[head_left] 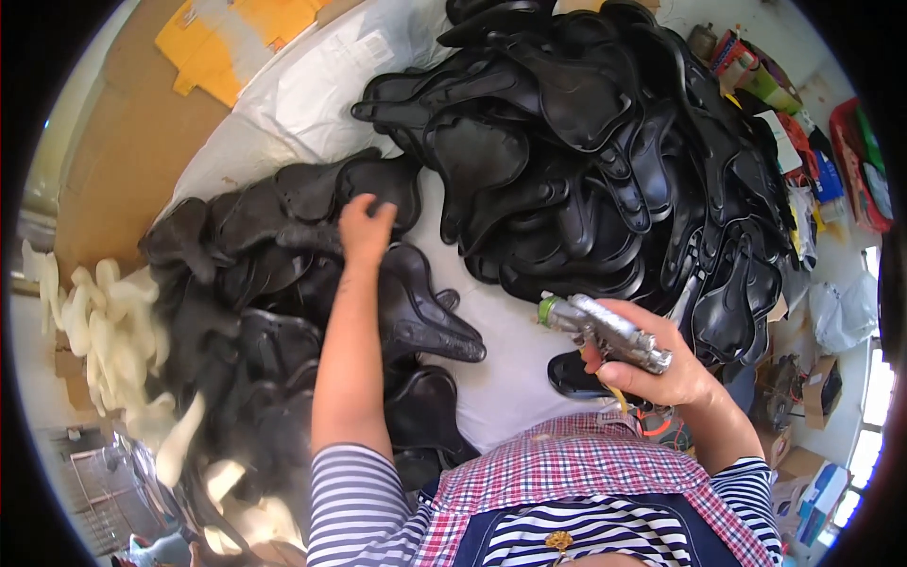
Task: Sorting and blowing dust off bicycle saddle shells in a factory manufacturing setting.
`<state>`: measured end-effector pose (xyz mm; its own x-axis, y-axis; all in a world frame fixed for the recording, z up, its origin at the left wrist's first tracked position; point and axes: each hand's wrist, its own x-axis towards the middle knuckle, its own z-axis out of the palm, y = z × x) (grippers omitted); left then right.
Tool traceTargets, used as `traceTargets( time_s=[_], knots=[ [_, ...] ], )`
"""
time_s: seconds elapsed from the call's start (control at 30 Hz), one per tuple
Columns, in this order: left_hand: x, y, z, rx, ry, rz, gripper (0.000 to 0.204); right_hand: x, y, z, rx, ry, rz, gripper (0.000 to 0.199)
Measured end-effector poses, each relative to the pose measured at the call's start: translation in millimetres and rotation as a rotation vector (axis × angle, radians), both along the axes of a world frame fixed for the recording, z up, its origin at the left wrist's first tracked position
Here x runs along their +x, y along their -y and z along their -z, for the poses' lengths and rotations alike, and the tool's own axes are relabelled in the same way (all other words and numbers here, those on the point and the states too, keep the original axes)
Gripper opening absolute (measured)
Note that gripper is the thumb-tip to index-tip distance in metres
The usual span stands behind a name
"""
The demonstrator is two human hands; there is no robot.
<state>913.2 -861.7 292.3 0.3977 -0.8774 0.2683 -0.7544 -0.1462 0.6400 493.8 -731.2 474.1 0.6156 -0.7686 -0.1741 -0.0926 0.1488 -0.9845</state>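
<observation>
My left hand reaches forward over the left pile, its thumb and fingers bent and apart, right against a dull black bicycle saddle. Whether the fingertips touch it I cannot tell. In my right hand is a metal spray gun with a green ring at its front, pointing left. Several matt saddles lie overlapped beneath and around my left forearm. A loose black saddle sits just beneath the spray gun, partly hidden by my right hand.
A large heap of glossier black saddles fills the far right, on white sheeting. Cream saddle-shaped pieces crowd the left side. Cardboard with yellow sheet lies far left. Bags and boxes line the right wall.
</observation>
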Motion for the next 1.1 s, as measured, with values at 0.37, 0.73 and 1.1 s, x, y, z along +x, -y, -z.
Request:
traceTargets(
  time_s=[0.37, 0.73, 1.1],
  knots=[
    [-15.5, 21.3, -30.4, -0.061, 0.637, 0.063, 0.016, 3.2, 15.2, 1.4, -0.089, -0.029, -0.043, 0.057],
    [13.2, -118.2, -98.2, -0.456, -1.063, -0.214, 0.009, 9.5, -3.5, -44.1, -0.072, 0.266, 0.116, 0.06],
    [13.1, -158.1, -77.7, -0.4, -1.705, -0.326, 0.027, -13.8, -33.1, -34.7, -0.081, 0.048, -0.094, 0.057]
  ],
)
